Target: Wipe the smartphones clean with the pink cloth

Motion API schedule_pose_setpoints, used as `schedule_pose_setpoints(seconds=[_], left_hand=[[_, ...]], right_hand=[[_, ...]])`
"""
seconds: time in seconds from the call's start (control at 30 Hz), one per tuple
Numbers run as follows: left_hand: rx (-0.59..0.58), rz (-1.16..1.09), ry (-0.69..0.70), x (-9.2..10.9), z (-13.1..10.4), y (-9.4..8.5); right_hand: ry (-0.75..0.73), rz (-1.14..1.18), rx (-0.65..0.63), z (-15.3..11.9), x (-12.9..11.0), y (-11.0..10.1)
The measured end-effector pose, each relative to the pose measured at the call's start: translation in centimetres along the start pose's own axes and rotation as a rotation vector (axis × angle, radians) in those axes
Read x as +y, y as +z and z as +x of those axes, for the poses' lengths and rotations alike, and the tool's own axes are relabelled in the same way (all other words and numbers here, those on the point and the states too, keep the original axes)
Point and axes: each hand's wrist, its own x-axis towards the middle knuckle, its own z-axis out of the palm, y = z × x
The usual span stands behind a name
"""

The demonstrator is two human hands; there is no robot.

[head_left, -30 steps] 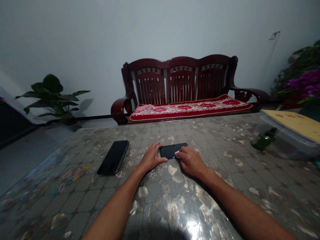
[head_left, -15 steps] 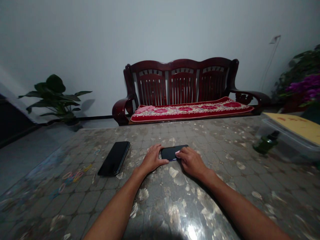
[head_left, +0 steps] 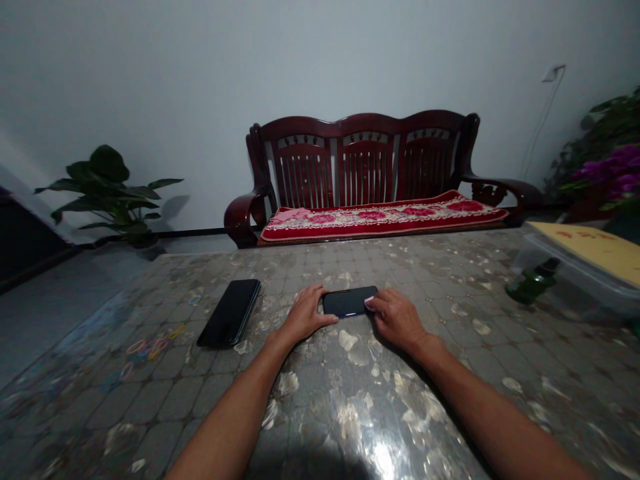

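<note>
A dark phone [head_left: 349,302] lies flat on the patterned table [head_left: 345,373], its long side running left to right. My left hand [head_left: 306,313] is at the phone's left end, thumb along the near corner and fingers at the far corner, gripping that end. At the right end is my right hand [head_left: 395,317], its fingers closed together over a small pale pink piece [head_left: 369,303] that touches the phone's edge. Too little of this piece shows to name it. A larger black phone-like slab [head_left: 230,313] rests to the left of my left hand.
Colourful rubber bands [head_left: 150,348] are scattered at the left. A green bottle [head_left: 533,283] stands at the right beside a clear plastic box [head_left: 590,283] with a yellow sheet [head_left: 595,248] on top. Beyond the table is a wooden bench [head_left: 370,125] with a red cover.
My right hand has slid right along the phone to its right end, with the pale piece in its fingers. My left hand has stayed at the left end.
</note>
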Motion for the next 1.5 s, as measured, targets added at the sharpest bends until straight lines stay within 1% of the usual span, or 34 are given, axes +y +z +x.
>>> schedule_pose_setpoints(seconds=[0.1,0.17,0.37,0.43,0.5,0.63,0.7,0.77,0.9,0.97,1.03,1.2,1.27,1.37,1.43,1.5], left_hand=[[-0.005,0.005,-0.004,0.2,0.0,-0.1],[-0.01,0.007,-0.005,0.3,0.0,-0.2],[-0.022,0.007,-0.008,0.5,0.0,-0.4],[-0.028,0.004,-0.011,0.5,0.0,-0.4],[-0.024,0.002,-0.008,0.5,0.0,-0.5],[-0.017,0.008,-0.007,0.4,0.0,-0.3],[-0.014,0.008,-0.002,0.4,0.0,-0.3],[-0.012,0.004,-0.002,0.3,0.0,-0.3],[-0.02,0.001,-0.012,0.4,0.0,-0.5],[-0.014,-0.007,-0.011,0.4,-0.1,-0.5],[-0.005,-0.012,-0.012,0.4,-0.1,-0.4],[-0.007,0.004,-0.014,0.7,-0.1,-0.4],[-0.007,0.009,-0.013,0.7,-0.1,-0.4],[-0.017,-0.009,-0.01,0.4,-0.1,-0.6],[-0.046,-0.03,-0.004,0.0,-0.1,-0.8],[-0.079,-0.046,0.01,-0.3,-0.1,-1.0]], right_hand=[[-0.102,0.046,-0.01,0.3,-1.3,0.5],[-0.102,0.055,-0.014,0.5,-1.4,0.5],[0.075,-0.022,-0.006,0.3,0.8,-0.3],[0.103,-0.035,0.002,0.2,1.1,-0.4],[0.071,-0.015,0.014,0.1,0.9,-0.2],[-0.097,0.085,0.018,0.1,-0.3,0.4],[-0.119,0.101,0.012,0.3,-0.5,0.4],[-0.068,0.077,0.007,0.3,-0.3,0.3],[0.081,-0.008,0.009,0.2,1.0,-0.3],[0.108,-0.033,0.014,0.1,1.4,-0.3],[0.085,-0.027,0.018,0.1,1.2,-0.1],[-0.115,0.076,0.018,0.4,-0.6,0.8],[-0.141,0.084,0.001,0.6,-1.0,0.8],[-0.057,0.044,-0.018,0.8,-0.7,0.3],[0.027,0.003,-0.021,0.7,-0.1,0.0],[0.079,-0.023,-0.021,0.6,0.4,-0.2]])
